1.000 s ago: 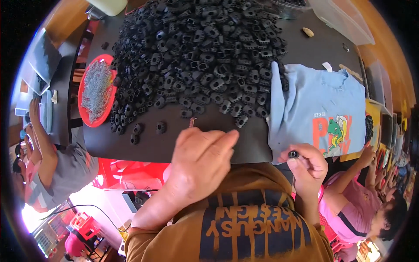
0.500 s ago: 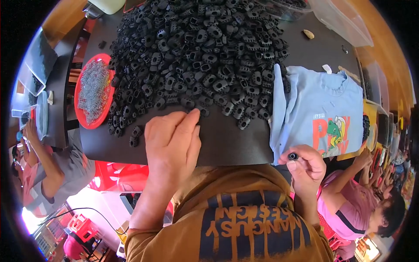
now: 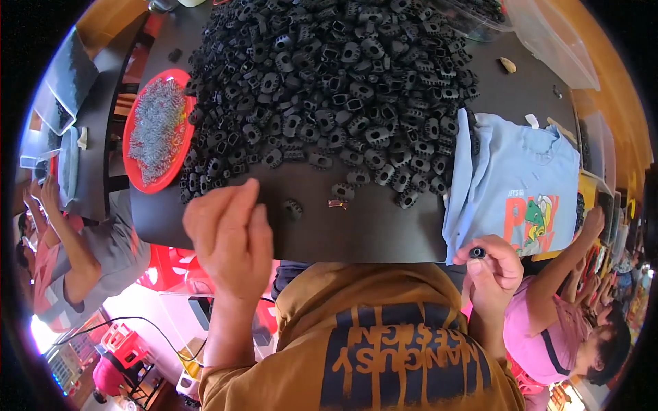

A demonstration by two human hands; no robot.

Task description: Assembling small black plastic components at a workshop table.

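My right hand (image 3: 495, 266) pinches a small black round part with a hole in its end (image 3: 476, 253), just in front of the folded light-blue T-shirt (image 3: 490, 178). My left hand (image 3: 229, 236) is over the table's front edge at the left, fingers stretched upward, slightly blurred; nothing shows in it. Beyond it rises a big heap of black toothed plastic parts (image 3: 329, 89). One loose black part (image 3: 293, 209) lies to the right of my left hand. A small red-and-gold wrapped piece (image 3: 337, 204) lies farther right.
A red plate (image 3: 130, 161) heaped with small metal springs (image 3: 154, 130) stands on the left. Clear plastic containers (image 3: 558, 41) are at the far right. A tan piece (image 3: 508, 65) lies near them. Other people sit on both sides, one in a pink shirt (image 3: 541, 329).
My left hand has moved left and back from the heap's front edge, uncovering the loose black part and the wrapped piece. My right hand still pinches its part. The view has shifted slightly.
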